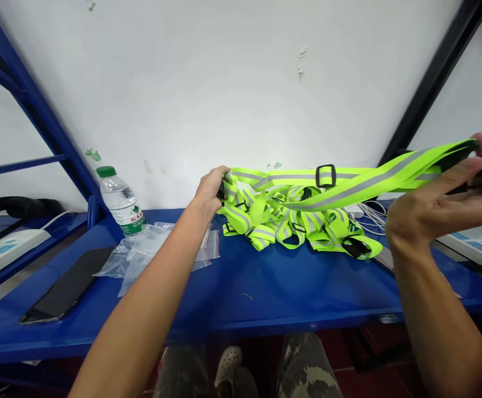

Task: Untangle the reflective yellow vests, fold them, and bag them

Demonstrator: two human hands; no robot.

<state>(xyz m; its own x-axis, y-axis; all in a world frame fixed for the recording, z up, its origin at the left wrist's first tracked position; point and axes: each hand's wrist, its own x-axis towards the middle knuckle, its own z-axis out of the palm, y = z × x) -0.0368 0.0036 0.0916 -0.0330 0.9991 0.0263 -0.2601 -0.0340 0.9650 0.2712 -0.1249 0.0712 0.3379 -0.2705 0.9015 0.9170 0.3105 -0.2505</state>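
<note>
Together, left hand [210,189] and right hand [438,209] hold up neon straps [369,183] (grey-striped).

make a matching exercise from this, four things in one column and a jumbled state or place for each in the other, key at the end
1. Bottle
2. Phone
3. Held strap
4. Plastic bags

A. Black, lying flat
B. See-through, loosely overlapping
C. Stretched between left hand and right hand
D. Topped with a green cap

Pairs: 1-D, 2-A, 3-C, 4-B
</note>
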